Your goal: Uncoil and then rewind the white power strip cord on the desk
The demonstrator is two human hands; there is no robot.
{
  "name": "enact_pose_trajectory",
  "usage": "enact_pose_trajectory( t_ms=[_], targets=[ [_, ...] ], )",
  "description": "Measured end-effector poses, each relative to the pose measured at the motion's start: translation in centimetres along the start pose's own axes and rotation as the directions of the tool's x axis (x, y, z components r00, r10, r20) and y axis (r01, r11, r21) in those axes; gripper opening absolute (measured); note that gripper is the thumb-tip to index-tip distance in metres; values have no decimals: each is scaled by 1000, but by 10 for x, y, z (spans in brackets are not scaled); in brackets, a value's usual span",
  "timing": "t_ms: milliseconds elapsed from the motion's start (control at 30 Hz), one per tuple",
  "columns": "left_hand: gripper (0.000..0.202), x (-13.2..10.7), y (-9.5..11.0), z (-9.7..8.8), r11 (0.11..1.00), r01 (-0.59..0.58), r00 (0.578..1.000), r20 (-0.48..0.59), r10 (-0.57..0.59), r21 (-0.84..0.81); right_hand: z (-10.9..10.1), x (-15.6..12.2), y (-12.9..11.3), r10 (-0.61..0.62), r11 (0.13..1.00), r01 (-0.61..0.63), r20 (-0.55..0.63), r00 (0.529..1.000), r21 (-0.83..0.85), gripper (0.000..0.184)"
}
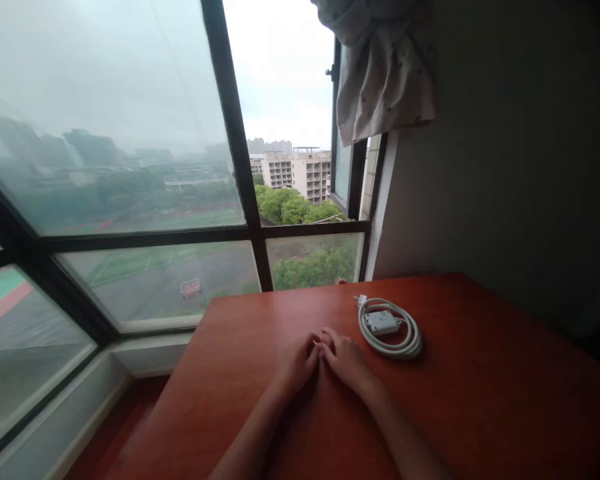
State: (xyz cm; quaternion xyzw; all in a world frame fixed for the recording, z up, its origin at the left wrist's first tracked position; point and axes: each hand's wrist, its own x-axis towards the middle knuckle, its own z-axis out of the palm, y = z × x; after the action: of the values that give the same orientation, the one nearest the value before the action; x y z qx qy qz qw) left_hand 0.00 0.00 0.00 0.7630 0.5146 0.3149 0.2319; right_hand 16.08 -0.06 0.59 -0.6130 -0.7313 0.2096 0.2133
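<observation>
My left hand point(296, 365) and my right hand point(347, 360) rest side by side on a reddish-brown wooden table point(480, 400), fingertips touching each other near the middle. The fingers of both are curled down onto the wood, and nothing shows in either. Just right of my right hand lies a white coiled cable point(391, 340) wound around a small white power block point(381, 322), with its plug end pointing toward the window.
A large window with dark frames point(240, 153) fills the left and far side, looking over buildings and trees. A pale curtain point(380, 73) is bunched at the top. A grey wall point(520, 167) runs along the table's right. The floor point(130, 413) drops away left of the table.
</observation>
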Motion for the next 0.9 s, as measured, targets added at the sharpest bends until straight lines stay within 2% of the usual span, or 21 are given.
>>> enact_pose_trajectory(
  t_ms=[900],
  targets=[
    [21, 0, 1, -1, 1000, -21, 1000, -2, 21, 6, 1, -1, 1, -25, 1000, 25, -24, 999, 15, 40]
  ],
)
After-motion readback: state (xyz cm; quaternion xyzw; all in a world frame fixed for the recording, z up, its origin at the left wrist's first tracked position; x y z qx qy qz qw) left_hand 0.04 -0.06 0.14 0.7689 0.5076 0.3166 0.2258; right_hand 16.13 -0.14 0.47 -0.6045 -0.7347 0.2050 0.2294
